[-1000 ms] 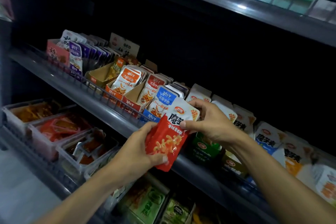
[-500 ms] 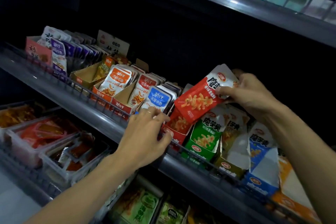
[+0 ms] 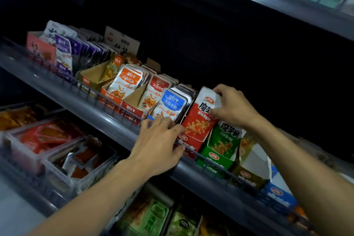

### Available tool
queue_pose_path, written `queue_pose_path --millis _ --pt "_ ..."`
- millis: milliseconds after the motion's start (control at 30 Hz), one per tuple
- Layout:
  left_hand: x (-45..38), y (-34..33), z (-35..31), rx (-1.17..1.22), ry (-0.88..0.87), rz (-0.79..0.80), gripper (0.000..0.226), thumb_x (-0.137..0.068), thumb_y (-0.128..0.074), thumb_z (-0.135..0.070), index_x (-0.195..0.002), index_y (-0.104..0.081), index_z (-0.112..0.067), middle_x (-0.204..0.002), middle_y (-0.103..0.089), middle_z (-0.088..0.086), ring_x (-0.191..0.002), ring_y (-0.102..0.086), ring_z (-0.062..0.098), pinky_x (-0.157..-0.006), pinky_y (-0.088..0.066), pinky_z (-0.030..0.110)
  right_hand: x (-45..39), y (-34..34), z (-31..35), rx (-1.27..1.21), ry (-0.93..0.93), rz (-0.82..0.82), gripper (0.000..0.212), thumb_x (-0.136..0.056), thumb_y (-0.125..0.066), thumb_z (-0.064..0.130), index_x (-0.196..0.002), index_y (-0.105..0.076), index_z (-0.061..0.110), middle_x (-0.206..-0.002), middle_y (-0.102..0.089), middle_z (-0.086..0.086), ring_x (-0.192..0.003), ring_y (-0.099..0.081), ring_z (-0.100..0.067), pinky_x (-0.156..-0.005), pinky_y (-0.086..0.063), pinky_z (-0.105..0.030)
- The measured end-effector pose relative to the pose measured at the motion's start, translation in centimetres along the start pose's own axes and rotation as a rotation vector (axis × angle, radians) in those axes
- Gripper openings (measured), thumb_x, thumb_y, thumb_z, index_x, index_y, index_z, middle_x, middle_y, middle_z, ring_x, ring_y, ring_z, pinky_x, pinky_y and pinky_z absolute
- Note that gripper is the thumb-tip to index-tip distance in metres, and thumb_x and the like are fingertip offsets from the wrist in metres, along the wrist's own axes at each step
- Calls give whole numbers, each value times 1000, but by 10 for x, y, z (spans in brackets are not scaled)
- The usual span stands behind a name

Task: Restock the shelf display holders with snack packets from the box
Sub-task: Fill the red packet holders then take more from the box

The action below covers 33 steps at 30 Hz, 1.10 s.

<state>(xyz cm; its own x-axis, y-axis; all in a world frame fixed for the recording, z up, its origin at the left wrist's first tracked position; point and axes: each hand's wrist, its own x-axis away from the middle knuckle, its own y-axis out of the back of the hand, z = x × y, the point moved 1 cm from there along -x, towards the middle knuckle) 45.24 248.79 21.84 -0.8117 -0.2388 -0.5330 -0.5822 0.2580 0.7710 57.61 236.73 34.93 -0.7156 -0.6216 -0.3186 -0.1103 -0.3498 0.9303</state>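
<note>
A red and white snack packet stands upright in the red cardboard display holder on the middle shelf. My right hand pinches the packet's white top edge. My left hand rests on the holder's front left corner and the shelf's wire rail, fingers spread and loosely bent. To the right of the red holder stands a green holder with green packets. The supply box is out of view.
Left of the red holder stand holders with blue, red-topped and orange packets, and purple ones further left. Clear bins of sauce packets fill the lower shelf. A dark shelf overhangs above.
My right hand carried the red packet from in front of the shelf up over the holder and down into it. My left hand let go of the packet and moved onto the holder's front.
</note>
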Motion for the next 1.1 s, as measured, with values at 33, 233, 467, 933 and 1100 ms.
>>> queue_pose_path --millis 33,233,467,933,1100 --pt "0 0 0 3 -4 5 50 -93 -49 -51 -140 -42 -36 -132 -47 -6 -127 -36 14 -108 -19 39 0 -5 1 51 -3 10 41 -80 -79 18 -107 -50 26 -101 -66 4 -88 -66 -13 -73 -59 -37" --pt "-1 1 6 23 -39 39 53 -93 -50 -50 -143 -38 -35 -132 -46 -6 -128 -35 14 -109 -20 39 0 -19 2 300 41 -43 59 -77 -79 39 -124 -48 26 -119 -65 5 -113 -58 -20 -104 -37 -49" --pt "-3 1 10 39 -66 49 55 -94 -51 -48 -145 -36 -35 -132 -45 -6 -127 -35 15 -108 -22 38 -3 -32 -10 519 59 -189 64 -78 -75 51 -125 -43 22 -120 -64 -1 -114 -54 -24 -100 -35 -49" --pt "-4 25 1 23 -92 77 49 -94 -52 -47 -139 -46 -28 -125 -53 -4 -123 -45 16 -113 -21 43 12 -19 0 378 101 -274 61 -83 -69 43 -136 -43 24 -130 -49 -2 -122 -42 -22 -98 -34 -43" --pt "16 41 10 56 -18 135 37 -90 -56 -48 -121 -59 -28 -113 -62 -6 -105 -60 18 -92 -49 40 33 -28 31 29 220 -170 46 -83 -72 40 -122 -55 24 -116 -54 6 -115 -49 -16 -99 -42 -44"
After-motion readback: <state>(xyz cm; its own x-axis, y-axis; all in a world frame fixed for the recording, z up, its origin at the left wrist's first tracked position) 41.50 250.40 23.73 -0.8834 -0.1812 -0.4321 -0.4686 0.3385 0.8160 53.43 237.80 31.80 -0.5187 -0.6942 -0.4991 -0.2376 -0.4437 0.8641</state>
